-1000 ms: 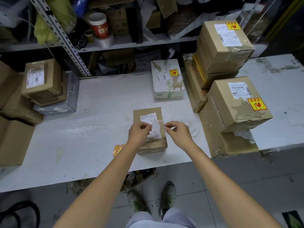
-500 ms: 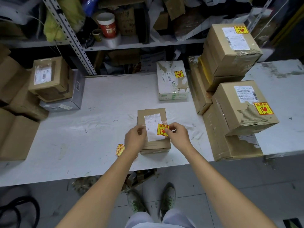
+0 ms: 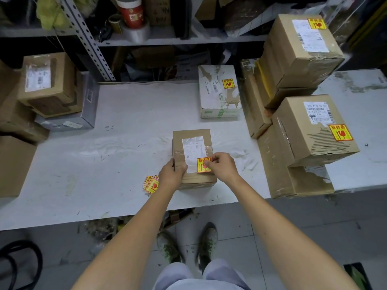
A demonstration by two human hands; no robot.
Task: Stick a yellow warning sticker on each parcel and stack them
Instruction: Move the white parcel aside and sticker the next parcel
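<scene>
right hand (image 3: 222, 166) grip pinches yellow sticker (image 3: 201, 165) by its right edge, sticker flat on parcel (image 3: 188, 141) top just left of that grip; left hand (image 3: 171, 174) grips parcel's left side; stickered stack (image 3: 314, 130) lies right of and beyond the right grip, so that hand looks nearer for stacking

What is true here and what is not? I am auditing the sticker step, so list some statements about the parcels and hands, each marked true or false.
The right hand holds a yellow sticker against the small parcel's top. True.
The left hand is lifted clear of that parcel. False: it holds its near left corner.
Spare stickers lie on the table left of it. True.
The white parcel has no yellow sticker. False: it bears one.
</scene>
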